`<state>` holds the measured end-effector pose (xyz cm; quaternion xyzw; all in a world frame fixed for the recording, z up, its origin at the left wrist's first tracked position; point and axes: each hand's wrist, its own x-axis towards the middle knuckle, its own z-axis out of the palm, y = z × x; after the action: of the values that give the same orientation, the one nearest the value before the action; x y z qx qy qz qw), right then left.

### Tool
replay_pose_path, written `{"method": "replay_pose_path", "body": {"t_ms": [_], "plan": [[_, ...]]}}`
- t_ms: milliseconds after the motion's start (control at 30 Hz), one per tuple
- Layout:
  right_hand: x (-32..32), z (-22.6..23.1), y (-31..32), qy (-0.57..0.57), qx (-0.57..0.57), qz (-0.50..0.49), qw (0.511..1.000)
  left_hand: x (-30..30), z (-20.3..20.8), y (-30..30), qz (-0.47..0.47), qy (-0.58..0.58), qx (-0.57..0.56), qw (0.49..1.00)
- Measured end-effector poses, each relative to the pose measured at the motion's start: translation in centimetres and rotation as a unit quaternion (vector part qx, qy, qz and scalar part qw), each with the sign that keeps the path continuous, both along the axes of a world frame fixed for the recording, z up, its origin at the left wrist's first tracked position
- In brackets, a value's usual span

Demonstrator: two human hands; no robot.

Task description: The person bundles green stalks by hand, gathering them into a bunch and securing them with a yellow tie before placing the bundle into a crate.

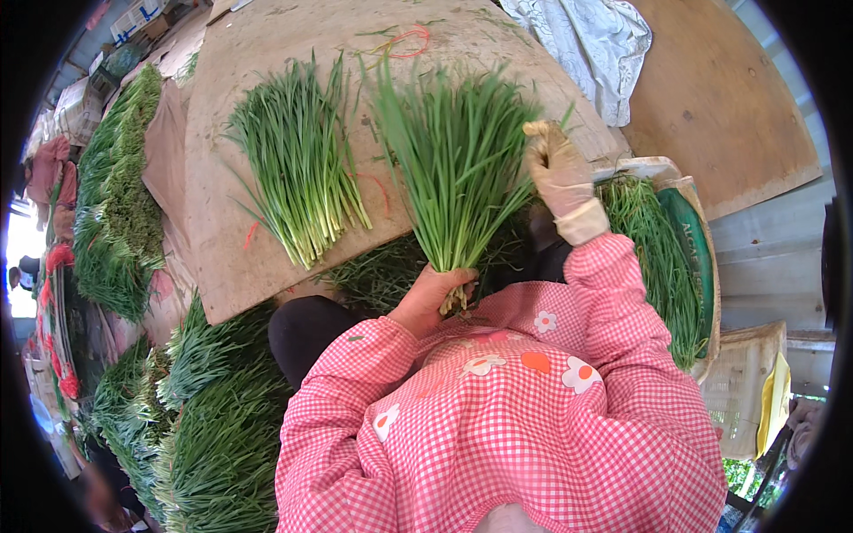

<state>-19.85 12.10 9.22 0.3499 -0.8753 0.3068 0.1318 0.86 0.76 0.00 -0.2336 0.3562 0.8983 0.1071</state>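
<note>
My bare left hand [431, 298] is wrapped round the pale stem ends of a bunch of garlic chives [458, 178], low in front of my apron. The green leaves fan upward over the front of the board [213, 204]. Beside the leaf tips on the right is my right hand [558, 164], in a thin pale glove stained brownish at the fingers. Its fingers are curled closed; a green blade shows just past them, but whether they pinch it is unclear. Another bunch of chives [298, 160] lies on the board to the left, white ends toward me.
Red and yellow ties [409, 40] lie at the board's far side. Heaped chives [222, 435] fill the lower left, with more greens [115, 195] beyond. At the right stands a pale box [702, 266] holding chives. A whitish cloth [591, 44] drapes over the back right.
</note>
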Motion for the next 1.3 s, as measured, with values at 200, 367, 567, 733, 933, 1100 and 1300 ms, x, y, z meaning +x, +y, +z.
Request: {"method": "replay_pose_path", "body": {"t_ms": [200, 367, 567, 733, 933, 1100, 1300], "plan": [[4.0, 2.1, 3.2, 0.042, 0.188, 0.147, 0.97, -0.4, -0.2, -0.3, 0.03, 0.023, 0.038, 0.999], [5.4, 0.7, -0.6, 0.009, 0.104, 0.197, 0.975, -0.3, 0.4, 0.0, 0.009, 0.002, -0.02, 1.0], [4.7, -1.0, -0.9, -0.013, 0.128, 0.164, 0.978, -0.3, -0.3, 0.1, -0.025, 0.048, -0.069, 0.996], [5.2, -0.4, 0.0, -0.084, 0.149, 0.18, 0.969, -0.3, 0.7, 0.1, 0.012, 0.022, -0.042, 0.999], [6.0, -2.3, 0.3, -0.001, 0.152, 0.115, 0.982, -0.3, 0.3, 0.5, 0.005, 0.013, -0.038, 0.999], [1.7, -3.3, 0.9, 0.046, 0.152, 0.023, 0.987, -0.1, -0.1, 0.6, -0.005, 0.028, -0.06, 0.998], [-3.5, 0.2, 6.7, -0.057, 0.028, -0.083, 0.994, -0.1, 0.7, -0.6, 0.027, 0.106, -0.094, 0.99]]}}
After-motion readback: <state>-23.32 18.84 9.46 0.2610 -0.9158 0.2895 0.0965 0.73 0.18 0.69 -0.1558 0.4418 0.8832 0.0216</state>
